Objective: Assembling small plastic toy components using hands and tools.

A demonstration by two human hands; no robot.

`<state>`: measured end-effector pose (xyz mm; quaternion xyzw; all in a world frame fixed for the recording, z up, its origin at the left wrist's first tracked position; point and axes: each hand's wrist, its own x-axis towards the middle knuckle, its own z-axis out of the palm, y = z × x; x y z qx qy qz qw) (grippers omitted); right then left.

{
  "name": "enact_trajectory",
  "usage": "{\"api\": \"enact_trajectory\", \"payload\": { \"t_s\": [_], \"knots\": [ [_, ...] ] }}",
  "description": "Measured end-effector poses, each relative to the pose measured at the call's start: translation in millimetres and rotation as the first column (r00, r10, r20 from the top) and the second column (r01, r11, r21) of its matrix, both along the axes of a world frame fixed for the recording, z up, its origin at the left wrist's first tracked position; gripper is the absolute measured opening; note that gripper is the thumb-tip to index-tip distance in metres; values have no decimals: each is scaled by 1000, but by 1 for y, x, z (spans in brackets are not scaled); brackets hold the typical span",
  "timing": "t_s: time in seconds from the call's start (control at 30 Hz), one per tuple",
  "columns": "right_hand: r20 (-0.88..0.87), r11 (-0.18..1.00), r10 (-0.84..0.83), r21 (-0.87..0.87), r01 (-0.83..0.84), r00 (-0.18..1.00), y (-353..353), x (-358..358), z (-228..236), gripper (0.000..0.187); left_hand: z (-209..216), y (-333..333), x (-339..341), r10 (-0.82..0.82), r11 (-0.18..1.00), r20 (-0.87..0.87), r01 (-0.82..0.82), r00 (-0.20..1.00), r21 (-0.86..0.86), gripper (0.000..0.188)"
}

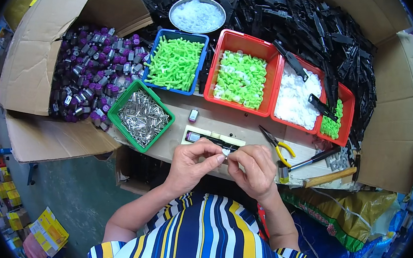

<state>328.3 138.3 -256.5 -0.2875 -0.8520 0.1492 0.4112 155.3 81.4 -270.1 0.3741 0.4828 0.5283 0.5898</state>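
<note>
My left hand [188, 164] pinches a small white plastic part [225, 152] between thumb and forefinger, in front of my chest. Meeting it from the other side, my right hand [254, 170] has its thumb and forefinger closed at the same spot. What the right fingertips grip is too small to make out. Just beyond my hands lies a pale yellow holder [207, 132] with a long black plastic housing [217, 142] in it. A small motor [192, 136] sits at the housing's left end. Another small motor [193, 115] stands on the board behind.
Behind are a green bin [114, 113] of metal pins, a blue bin [204, 40] of green tubes, and red bins [209, 87] of green and white pieces. Purple-capped motors [91, 70] fill a carton at left. Pliers [278, 146] and a wooden-handled tool [329, 177] lie right.
</note>
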Motion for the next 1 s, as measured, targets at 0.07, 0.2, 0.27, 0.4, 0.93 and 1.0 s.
{"api": "enact_trajectory", "payload": {
  "t_s": [0.07,0.2,0.27,0.4,0.93,1.0],
  "knots": [
    [-5,1000,-8,15,8,1000,-1,0,0,30,1,1,1,3,999,53,-1,999,-32,6],
    [-28,1000,-16,-27,15,999,-4,2,0,29,-6,0,3,30,994,-35,-26,999,102,7],
    [-37,999,-16,-48,14,999,-2,4,-1,29,-6,2,4,37,985,-108,-18,993,171,6],
    [-45,996,-73,-51,71,996,4,11,-3,27,-5,0,7,46,978,-189,-5,981,210,4],
    [82,959,-284,17,283,955,68,23,5,16,-2,-10,-14,168,958,-380,-59,910,280,4],
    [103,964,-264,31,263,959,72,19,3,15,-3,-11,-18,182,950,-401,-55,898,306,5]
  ]
}}
